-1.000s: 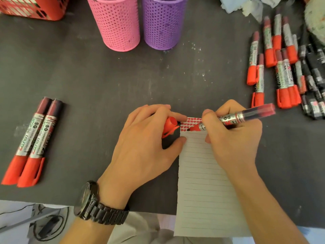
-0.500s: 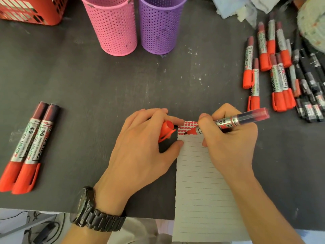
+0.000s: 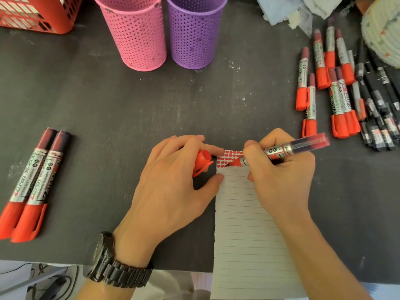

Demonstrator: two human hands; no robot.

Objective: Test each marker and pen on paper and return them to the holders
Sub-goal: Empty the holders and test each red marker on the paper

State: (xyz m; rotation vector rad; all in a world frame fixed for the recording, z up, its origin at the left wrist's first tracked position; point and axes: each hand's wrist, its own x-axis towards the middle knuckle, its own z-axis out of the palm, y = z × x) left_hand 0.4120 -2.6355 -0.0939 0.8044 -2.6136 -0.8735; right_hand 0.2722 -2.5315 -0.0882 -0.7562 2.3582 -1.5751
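Your right grip (image 3: 281, 182) pinches marker (image 3: 298, 146), marking paper (image 3: 249, 230); left grip (image 3: 173, 187) curls round cap (image 3: 202, 162). Pile (image 3: 335, 96) likely untested; none seen in holders (image 3: 138, 35).

Bare tabletop (image 3: 121, 109) runs from both hands to the pink holder (image 3: 138, 40) and purple holder (image 3: 192, 37), which stand side by side at the far edge. Left side: two capped red markers (image 3: 32, 180) lie together, well apart from the left hand (image 3: 173, 187) holding the red cap (image 3: 202, 161); a red basket (image 3: 36, 11) fills the far corner. Right side: a marker pile (image 3: 337, 89) lies just beside the right hand (image 3: 279, 176), and the tail of the held marker (image 3: 287, 149) points toward it. Crumpled cloth (image 3: 292, 9) blocks the far-right corner. The paper (image 3: 244, 224) lies between the wrists
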